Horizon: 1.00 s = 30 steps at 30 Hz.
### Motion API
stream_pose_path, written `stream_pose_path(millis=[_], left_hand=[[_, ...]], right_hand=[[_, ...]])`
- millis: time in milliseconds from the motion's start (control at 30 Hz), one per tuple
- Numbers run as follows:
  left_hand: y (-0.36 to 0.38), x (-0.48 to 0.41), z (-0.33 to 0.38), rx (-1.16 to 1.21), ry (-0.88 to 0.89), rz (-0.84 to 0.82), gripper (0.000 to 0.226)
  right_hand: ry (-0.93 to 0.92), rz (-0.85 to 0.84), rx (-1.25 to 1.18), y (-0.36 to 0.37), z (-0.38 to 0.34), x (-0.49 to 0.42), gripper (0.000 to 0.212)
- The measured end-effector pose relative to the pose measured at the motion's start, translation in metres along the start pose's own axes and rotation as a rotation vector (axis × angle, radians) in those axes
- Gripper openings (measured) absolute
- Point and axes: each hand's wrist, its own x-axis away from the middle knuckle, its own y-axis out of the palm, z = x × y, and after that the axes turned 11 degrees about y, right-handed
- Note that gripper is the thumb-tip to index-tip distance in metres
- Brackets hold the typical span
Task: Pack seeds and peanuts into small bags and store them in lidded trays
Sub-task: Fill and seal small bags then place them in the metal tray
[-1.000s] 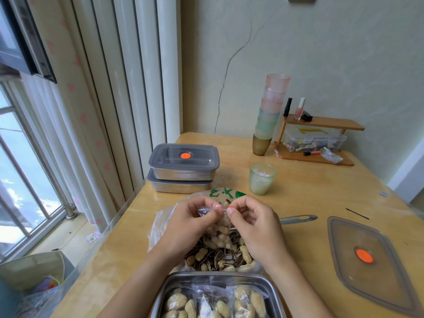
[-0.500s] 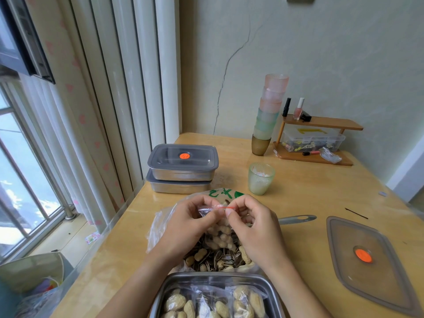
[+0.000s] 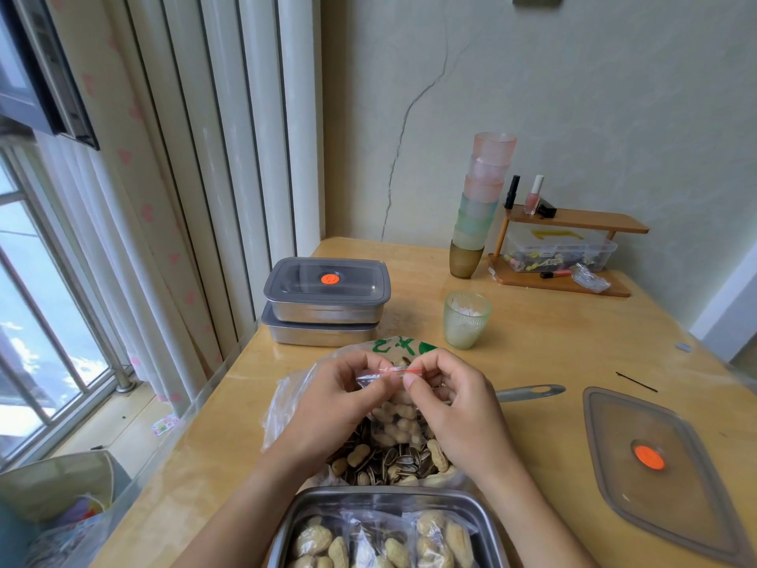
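Note:
My left hand (image 3: 332, 407) and my right hand (image 3: 454, 412) both pinch the red-striped zip edge of a small clear bag (image 3: 395, 403) filled with peanuts and seeds. The bag hangs over a large open plastic bag (image 3: 393, 461) of sunflower seeds and peanuts. At the near edge an open steel tray (image 3: 286, 535) holds several filled small bags. Its grey lid (image 3: 655, 461) with an orange dot lies on the table to the right. Two lidded steel trays (image 3: 325, 299) are stacked at the back left.
A green cup (image 3: 467, 319) with small bags inside stands behind the big bag. A grey scoop handle (image 3: 530, 392) sticks out right of my right hand. A stack of coloured cups (image 3: 481, 207) and a wooden shelf (image 3: 573, 248) stand by the wall.
My hands stay on the small bag's zip edge; the fingers have shifted slightly along it. Nothing else has moved.

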Motion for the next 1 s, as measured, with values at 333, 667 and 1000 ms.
stream_pose_path(millis=[333, 667, 1000], left_hand=[[-0.0005, -0.0015, -0.0040, 0.046, -0.017, 0.000, 0.012], [-0.0015, -0.0020, -0.0054, 0.063, -0.011, -0.002, 0.014], [-0.0002, -0.0015, -0.0026, -0.003, -0.021, 0.007, 0.011]], right_hand=[[0.032, -0.022, -0.017, -0.0008, 0.0005, -0.0006, 0.014], [-0.046, 0.014, 0.054, 0.0001, -0.0010, 0.0019, 0.019], [0.017, 0.008, -0.007, -0.0016, -0.0003, -0.0004, 0.015]])
